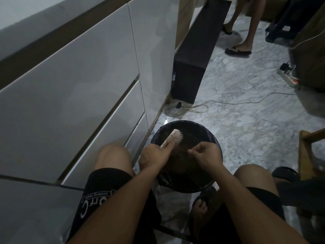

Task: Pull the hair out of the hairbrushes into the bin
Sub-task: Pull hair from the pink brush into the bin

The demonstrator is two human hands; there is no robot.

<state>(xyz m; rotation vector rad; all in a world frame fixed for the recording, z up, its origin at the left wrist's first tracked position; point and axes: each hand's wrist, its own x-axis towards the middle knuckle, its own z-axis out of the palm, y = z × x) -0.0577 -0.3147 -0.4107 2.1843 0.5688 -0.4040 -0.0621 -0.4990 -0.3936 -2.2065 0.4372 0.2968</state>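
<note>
A round black bin point(207, 132) stands on the floor between my knees. Over its open top my left hand point(154, 155) grips a pale wooden hairbrush point(173, 136) by the handle, bristles facing right. A brown tuft of hair point(179, 151) stretches from the bristles toward my right hand point(205, 154), whose fingertips are pinched together on it above the bin. The bin's inside is dark and its contents are hard to make out.
White cabinet drawers point(79, 103) line the left side. A dark box point(191, 67) stands beyond the bin, with loose cables point(193, 107) and a power strip point(288, 78) on the marble floor. Another person's legs point(246, 32) are at the back. A wooden chair point(307, 155) is at right.
</note>
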